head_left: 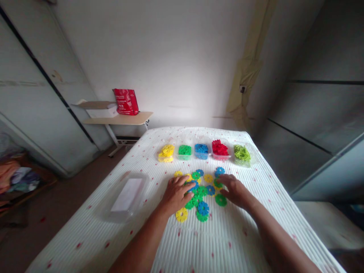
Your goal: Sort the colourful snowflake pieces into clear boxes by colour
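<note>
Round notched plastic discs in green, blue and yellow lie in a loose pile on the table. My left hand (176, 193) rests over the pile's left side, fingers spread on the discs near a blue disc (193, 185). At the right edge my right hand (233, 189) reaches in with fingers apart, its fingertips by a green disc (217, 183). Below that hand lies another green disc (221, 200). Nearest me are a yellow disc (181, 215) and a blue disc (203, 208) that overlaps a green one. Neither hand visibly lifts a disc.
Behind the pile stand clear tubs of yellow pieces (166, 152), green pieces (185, 151), blue pieces (201, 149), red pieces (220, 148) and lime pieces (242, 153). A clear plastic lid or tray (145, 185) with white paper sits left. A side table (133, 118) holds a red bag (127, 102).
</note>
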Tool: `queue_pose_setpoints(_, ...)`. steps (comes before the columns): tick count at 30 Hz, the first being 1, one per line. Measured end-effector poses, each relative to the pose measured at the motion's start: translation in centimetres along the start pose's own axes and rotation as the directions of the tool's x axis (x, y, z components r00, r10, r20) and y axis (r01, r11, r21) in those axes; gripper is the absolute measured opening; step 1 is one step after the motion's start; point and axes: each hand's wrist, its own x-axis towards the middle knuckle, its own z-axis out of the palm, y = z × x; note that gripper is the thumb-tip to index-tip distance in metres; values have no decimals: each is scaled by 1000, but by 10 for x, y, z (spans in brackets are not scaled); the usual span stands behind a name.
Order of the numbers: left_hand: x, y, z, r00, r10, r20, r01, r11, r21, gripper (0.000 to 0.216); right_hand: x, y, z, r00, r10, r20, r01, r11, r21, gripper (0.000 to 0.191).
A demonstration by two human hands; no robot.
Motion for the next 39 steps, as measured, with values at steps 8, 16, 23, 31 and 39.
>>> queue_pose_setpoints(8,0,1,-1,1000,-11,9,11,1000,8,37,-2,11,-7,987,124,101,-136,983,120,19)
queue_pose_setpoints(16,1,4,-5,1000,-4,15,4,1000,-2,37,2,-1,-2,988,87,128,-94,994,51,19)
queue_pose_setpoints(23,0,5,-5,999,-3,36,2,1000,24,38,-2,6,-5,981,136,141,-142,989,38,18)
queue_pose_setpoints(31,2,-1,-7,987,-24,-161,21,1000,-20,31,-2,11,-7,986,167,17,-167,983,79,20)
queue_pose_setpoints(39,0,-19,-10,925,-194,-326,174,981,-89,28,0,25,-3,956,262,-134,-259,965,41,23)
